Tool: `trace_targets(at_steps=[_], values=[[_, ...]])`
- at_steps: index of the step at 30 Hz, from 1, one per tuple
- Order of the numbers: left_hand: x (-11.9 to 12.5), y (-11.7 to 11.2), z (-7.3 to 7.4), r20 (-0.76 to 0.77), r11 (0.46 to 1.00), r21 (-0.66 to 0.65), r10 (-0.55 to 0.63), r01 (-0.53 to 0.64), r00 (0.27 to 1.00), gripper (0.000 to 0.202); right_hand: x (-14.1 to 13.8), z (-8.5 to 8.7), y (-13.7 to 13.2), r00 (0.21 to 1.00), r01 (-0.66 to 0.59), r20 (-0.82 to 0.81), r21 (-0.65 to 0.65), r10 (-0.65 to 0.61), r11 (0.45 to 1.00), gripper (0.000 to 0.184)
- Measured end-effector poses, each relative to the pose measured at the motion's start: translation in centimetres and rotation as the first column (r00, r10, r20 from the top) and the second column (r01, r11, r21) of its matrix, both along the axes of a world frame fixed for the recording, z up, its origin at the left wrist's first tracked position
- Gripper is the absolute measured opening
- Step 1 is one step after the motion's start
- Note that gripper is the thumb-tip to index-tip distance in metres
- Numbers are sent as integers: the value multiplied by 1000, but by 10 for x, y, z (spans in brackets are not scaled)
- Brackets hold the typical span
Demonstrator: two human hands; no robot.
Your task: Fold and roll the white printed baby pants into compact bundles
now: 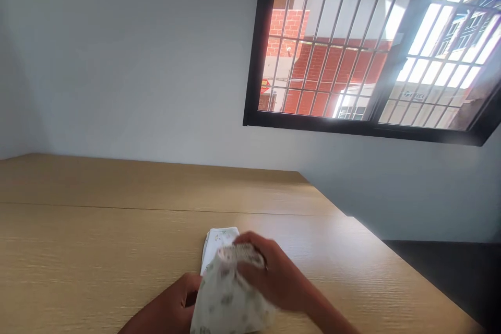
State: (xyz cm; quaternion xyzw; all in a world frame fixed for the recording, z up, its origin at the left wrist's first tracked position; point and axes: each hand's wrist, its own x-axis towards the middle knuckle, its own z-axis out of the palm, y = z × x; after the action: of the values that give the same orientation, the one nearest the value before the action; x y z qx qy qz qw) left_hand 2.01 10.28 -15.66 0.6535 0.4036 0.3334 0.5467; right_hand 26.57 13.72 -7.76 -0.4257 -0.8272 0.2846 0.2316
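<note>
Patterned white cloth [225, 297] between left hand [178, 302], at left edge, grip hidden, and right hand [270, 269], pinching top.

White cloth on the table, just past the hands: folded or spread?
Folded: the white cloth shows stacked layers along its left edge. Its near end is hidden.

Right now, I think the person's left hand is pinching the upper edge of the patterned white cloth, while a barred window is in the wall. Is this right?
Not quite: the head view shows the right hand pinching the upper edge of the patterned white cloth, while a barred window is in the wall.
</note>
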Motion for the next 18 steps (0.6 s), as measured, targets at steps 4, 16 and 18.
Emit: trace_targets(at_steps=[4, 16, 18], values=[[-7, 36, -24, 273, 976, -25, 216, -218, 937, 56, -30, -16, 96, 996, 20, -90, 16, -18, 1000, 20], [-9, 37, -41, -62, 948, 147, 294, -283, 954, 46, -45, -80, 118, 988, 75, -145, 129, -56, 989, 23], [-9, 36, -42, -155, 953, 177, 274, -246, 949, 53, -47, -81, 121, 986, 75, -156, 133, -54, 988, 26]])
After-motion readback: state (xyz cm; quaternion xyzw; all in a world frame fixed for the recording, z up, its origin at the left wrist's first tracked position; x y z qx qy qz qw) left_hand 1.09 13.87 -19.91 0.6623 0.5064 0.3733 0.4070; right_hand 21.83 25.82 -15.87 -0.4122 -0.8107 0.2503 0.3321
